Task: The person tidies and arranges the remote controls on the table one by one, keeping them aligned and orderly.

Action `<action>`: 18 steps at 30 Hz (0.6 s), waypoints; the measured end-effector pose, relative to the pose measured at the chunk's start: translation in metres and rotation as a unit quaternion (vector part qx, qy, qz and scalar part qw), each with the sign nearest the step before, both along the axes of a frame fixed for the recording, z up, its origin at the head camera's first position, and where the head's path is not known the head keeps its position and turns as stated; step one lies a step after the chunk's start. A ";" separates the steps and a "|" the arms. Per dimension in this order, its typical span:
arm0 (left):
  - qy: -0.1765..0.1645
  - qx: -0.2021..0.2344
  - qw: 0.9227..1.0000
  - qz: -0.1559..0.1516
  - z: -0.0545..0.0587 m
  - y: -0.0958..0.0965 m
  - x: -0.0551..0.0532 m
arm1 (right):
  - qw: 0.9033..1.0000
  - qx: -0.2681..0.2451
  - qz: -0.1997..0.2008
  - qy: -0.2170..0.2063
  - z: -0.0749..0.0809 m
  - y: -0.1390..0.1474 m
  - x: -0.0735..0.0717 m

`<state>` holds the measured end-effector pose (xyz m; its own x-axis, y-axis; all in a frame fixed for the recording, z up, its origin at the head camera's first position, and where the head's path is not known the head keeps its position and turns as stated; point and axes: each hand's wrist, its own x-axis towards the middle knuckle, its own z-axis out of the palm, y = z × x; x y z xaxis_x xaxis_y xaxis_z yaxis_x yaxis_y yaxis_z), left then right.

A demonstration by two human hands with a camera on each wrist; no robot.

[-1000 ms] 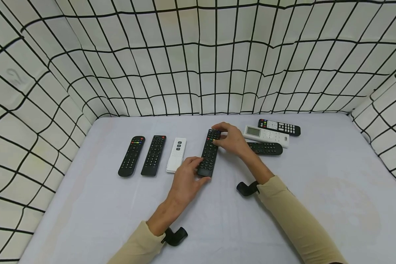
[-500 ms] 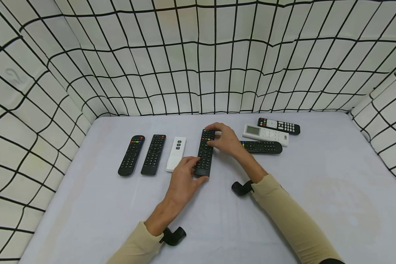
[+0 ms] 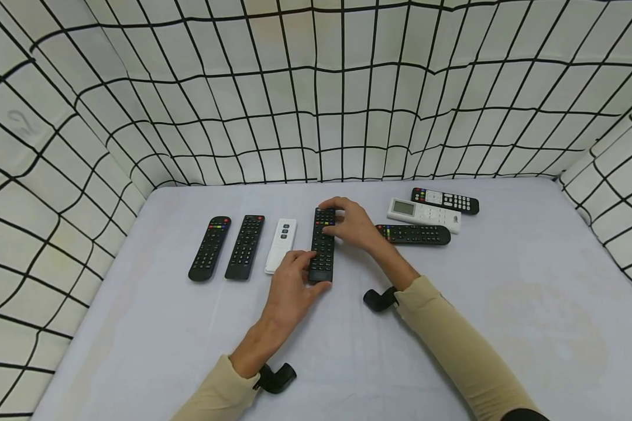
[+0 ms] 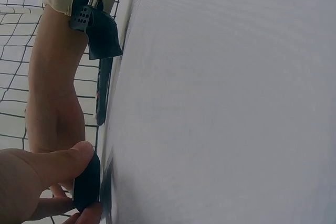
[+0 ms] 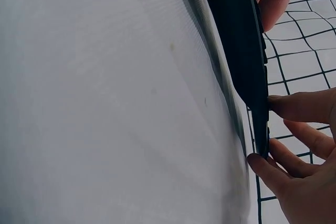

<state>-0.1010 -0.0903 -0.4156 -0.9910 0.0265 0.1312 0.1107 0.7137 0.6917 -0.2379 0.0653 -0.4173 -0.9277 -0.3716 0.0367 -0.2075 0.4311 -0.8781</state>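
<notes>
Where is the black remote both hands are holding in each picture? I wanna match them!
Head: the black remote is near the middle, held by left hand and right hand.
Left wrist: the black remote is lower left, pinched by the left hand.
Right wrist: the black remote runs down right of centre from the top edge.
Shared landmark: the black net.

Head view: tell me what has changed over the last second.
The held black remote swung its far end left and slid slightly left. The right hand moved left with it; the left hand barely shifted. Neither hand let go. The other six remotes stayed put.
</notes>
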 end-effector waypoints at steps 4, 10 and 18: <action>-0.003 0.002 1.000 0.002 -0.001 -0.001 0.000 | 1.000 0.004 0.000 -0.005 0.001 -0.003 0.000; -0.005 0.000 1.000 0.007 0.000 -0.002 0.000 | 1.000 0.010 0.006 -0.005 0.003 -0.008 0.000; -0.011 0.001 1.000 0.012 -0.002 -0.003 0.000 | 1.000 0.020 0.020 0.003 0.004 -0.014 0.000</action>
<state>-0.1010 -0.0933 -0.4175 -0.9940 0.0021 0.1089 0.0778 0.7139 0.6959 -0.2383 0.0512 -0.4137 -0.9119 -0.4095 0.0264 -0.2304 0.4576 -0.8588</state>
